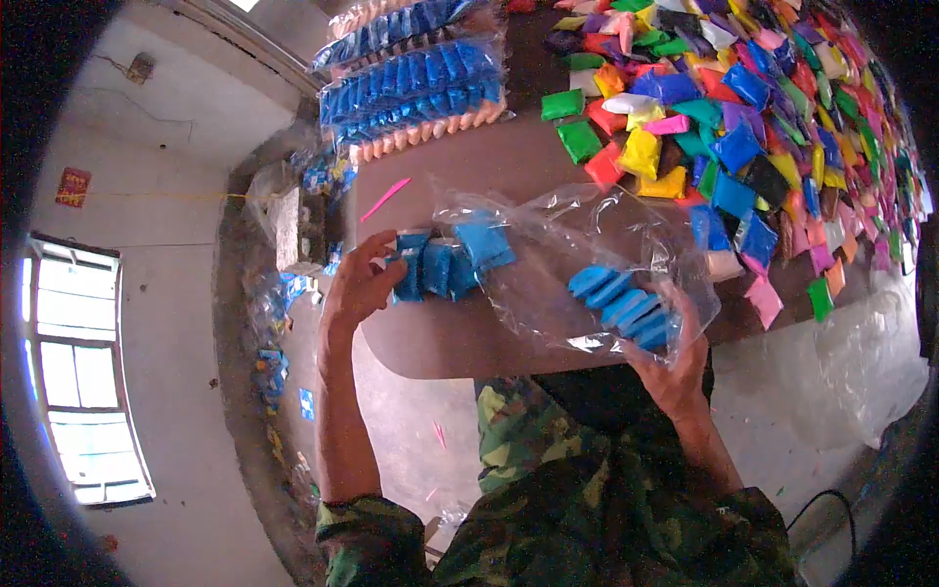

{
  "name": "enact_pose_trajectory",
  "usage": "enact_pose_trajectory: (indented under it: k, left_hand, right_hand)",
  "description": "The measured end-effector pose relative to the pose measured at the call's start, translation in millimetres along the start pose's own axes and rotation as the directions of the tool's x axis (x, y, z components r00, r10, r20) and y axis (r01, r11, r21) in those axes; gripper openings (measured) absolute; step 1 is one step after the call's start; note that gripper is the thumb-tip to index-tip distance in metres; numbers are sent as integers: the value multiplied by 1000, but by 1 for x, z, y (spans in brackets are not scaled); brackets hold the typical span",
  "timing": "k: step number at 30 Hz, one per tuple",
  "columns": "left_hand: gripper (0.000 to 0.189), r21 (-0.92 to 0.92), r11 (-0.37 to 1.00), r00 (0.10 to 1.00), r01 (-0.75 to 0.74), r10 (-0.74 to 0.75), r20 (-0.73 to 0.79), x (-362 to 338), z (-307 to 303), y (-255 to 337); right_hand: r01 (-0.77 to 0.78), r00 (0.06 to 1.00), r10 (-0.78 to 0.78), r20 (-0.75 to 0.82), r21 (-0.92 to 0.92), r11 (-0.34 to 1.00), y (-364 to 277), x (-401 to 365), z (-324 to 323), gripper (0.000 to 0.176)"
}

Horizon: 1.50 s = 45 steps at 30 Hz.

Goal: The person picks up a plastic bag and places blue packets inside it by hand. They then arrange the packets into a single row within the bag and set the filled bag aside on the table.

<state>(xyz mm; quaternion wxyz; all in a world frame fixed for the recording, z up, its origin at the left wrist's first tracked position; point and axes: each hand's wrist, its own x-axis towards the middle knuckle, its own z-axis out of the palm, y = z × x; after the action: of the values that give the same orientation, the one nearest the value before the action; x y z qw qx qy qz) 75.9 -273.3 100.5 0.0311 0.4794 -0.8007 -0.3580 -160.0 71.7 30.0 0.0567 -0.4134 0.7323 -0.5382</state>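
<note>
My left hand [362, 282] is at the left end of a short row of blue packets [436, 268] on the table, its curled fingers on the edge of the end packet. One more blue packet [484, 243] leans at the row's right end, by the mouth of a clear plastic bag [548, 235]. My right hand [677, 367] grips the bag's right end near the table's front edge, thumb on top and the other fingers partly hidden below. Inside the bag, several blue packets [626, 305] lie in slanted, overlapping rows beside my right thumb.
Filled clear bags [411, 83] of blue and peach packets are stacked at the back left. A large heap of multicoloured packets [743, 127] covers the right side. A pink plastic stick [385, 199] lies on the brown table [421, 347]. Clear plastic sheeting [831, 362] hangs at the right.
</note>
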Motion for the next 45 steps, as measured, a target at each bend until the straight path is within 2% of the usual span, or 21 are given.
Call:
enact_pose_trajectory:
  k: [4,7,10,13,16,19,25,26,30,31,35,38,40,42,44,45]
  left_hand:
    - [57,-22,999,998,45,-44,37,-8,-4,2]
    - [56,-95,995,999,11,-6,52,-5,-6,-17]
    - [54,-93,993,997,-67,71,31,-1,-14,-21]
    - [51,-83,993,996,-84,87,37,4,-16,-12]
    - [51,-88,994,994,-65,72,83,17,-13,-16]
    - [48,38,999,995,-12,8,95,24,-8,-14]
    - [40,-4,1000,999,3,-3,41,2,-13,-13]
    - [40,-78,997,1000,-7,8,14,-4,-14,-15]
    - [44,-307,949,996,-74,53,-77,-41,-20,-2]
    - [44,-335,937,993,-98,67,-102,-53,-24,9]
    - [40,-441,860,958,-256,166,-233,-97,-30,58]
    - [36,-478,792,924,-380,301,-235,-117,-8,110]
    - [35,-288,869,907,-403,338,-249,-115,24,136]
    - [32,-66,889,862,-453,419,-285,-105,58,151]
    - [30,103,869,801,-485,488,-348,-95,86,153]
    - [30,231,812,725,-536,583,-366,-87,97,148]
  right_hand:
    - [-6,1000,5,20,27,1000,-1,2,-2,77]
    - [-11,999,12,35,-8,1000,-3,1,-4,78]
    - [-28,997,28,66,-11,1000,-5,1,-6,80]
    - [-34,997,34,62,-10,999,-3,0,-4,79]
    - [-45,997,45,69,2,999,-4,0,-5,79]
    - [-37,997,37,71,4,999,-3,0,-5,79]
    - [-19,998,18,62,21,1000,-3,2,-4,80]
    - [-23,998,22,57,21,1000,-2,0,-4,80]
    - [-118,988,116,103,17,993,-8,0,-8,80]
    - [-90,994,87,73,46,995,-2,-2,-5,80]
    - [-3,999,4,38,-32,999,6,-5,-2,80]
    - [35,999,-34,19,-65,997,10,-7,-1,79]
    - [94,995,-95,-12,-80,992,10,-5,1,78]
    - [9,999,-8,34,-31,999,6,-2,-1,77]
    - [-29,999,30,46,-16,999,2,-1,-2,76]
    - [-19,999,20,36,-22,1000,2,0,-2,76]
